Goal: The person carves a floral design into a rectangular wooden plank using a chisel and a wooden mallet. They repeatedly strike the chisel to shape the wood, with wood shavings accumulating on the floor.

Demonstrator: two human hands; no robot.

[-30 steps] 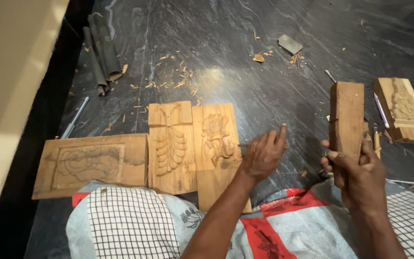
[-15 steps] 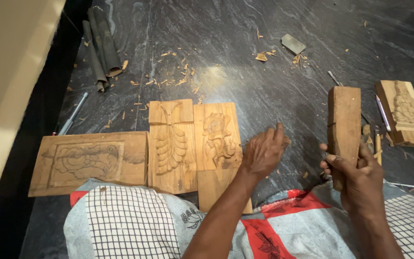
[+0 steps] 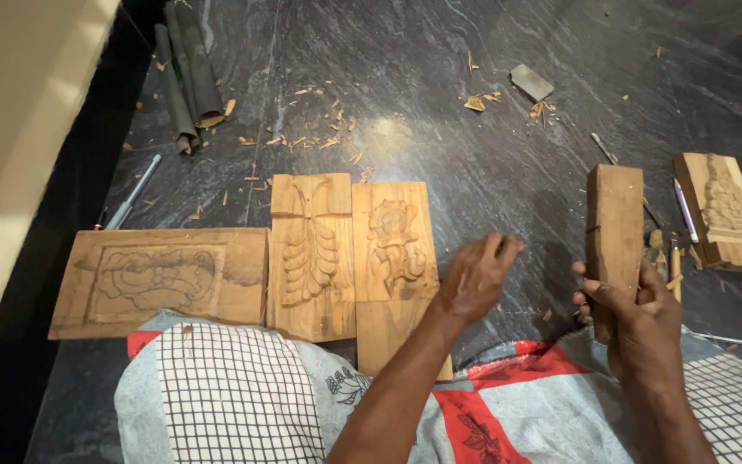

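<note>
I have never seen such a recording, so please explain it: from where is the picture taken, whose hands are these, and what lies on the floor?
The camera sits on a person's head and looks down at their own two bare hands. The right hand grips an upright wooden block. The left hand is curled above the dark stone floor, beside a carved flower panel; whether it holds anything is unclear. Next to it lie a carved leaf panel and a wide panel. Wood chips are scattered, and a carved piece lies on the right.
</note>
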